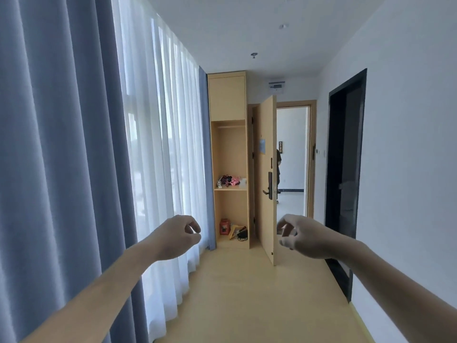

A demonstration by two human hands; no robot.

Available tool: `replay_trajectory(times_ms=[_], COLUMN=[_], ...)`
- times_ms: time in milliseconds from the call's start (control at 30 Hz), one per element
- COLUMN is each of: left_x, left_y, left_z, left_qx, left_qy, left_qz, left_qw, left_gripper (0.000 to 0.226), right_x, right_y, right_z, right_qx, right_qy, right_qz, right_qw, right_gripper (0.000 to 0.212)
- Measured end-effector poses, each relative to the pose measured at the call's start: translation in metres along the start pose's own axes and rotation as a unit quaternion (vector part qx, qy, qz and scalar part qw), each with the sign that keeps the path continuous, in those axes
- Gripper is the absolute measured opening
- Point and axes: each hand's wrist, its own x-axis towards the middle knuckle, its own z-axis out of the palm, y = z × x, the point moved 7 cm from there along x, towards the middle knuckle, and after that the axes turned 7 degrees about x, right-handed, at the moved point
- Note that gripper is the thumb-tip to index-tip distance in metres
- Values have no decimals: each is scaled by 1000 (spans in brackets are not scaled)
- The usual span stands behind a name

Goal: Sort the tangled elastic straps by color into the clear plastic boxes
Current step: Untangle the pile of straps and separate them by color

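Observation:
A tangle of dark red and pink elastic straps (230, 180) lies on the middle shelf of a tall wooden cabinet (230, 154) at the far end of the corridor. Something pale and clear (243, 181) stands beside the pile; I cannot tell whether it is a box. Both my arms reach forward at chest height, far short of the shelf. My left hand (176, 235) and my right hand (300, 236) hold nothing, their fingers loosely curled.
Blue and white curtains (123, 144) line the left side. A wooden door (267, 179) stands open beside the cabinet, and a person (278, 174) is beyond it. A dark doorway (345, 169) is on the right wall. A red box (224, 227) sits on the bottom shelf.

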Motion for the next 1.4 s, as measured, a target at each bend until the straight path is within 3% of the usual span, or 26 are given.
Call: replay_trajectory(times_ms=[100,233,434,600,700,867,1067,1401], left_x=[64,150,281,373,429,537,683,885], left_y=[-21,-60,-121,-154,-170,-187,-203,-257], left_z=[11,21,12,50,74,100,136,173], left_qx=[-1,3,9,-2,15,6,5,-41], left_qy=[-2,-19,-68,-111,-133,-108,-111,-49], left_qz=[7,20,36,50,54,56,42,-11], left_qw=[1000,1000,997,993,990,993,993,998], left_gripper=[8,10,11,13,18,9,10,8], right_x=[64,156,292,373,421,516,667,892], right_y=[13,22,38,92,130,186,248,302], right_z=[7,23,42,76,94,87,55,27], right_qx=[1,-28,-59,-92,-42,-32,-35,-37], right_qy=[9,-11,-39,-55,-63,-34,-54,-58], right_qz=[2,9,56,110,132,129,125,47], right_qw=[1000,999,996,988,988,991,990,997], right_gripper=[34,16,14,25,20,30,18,15])
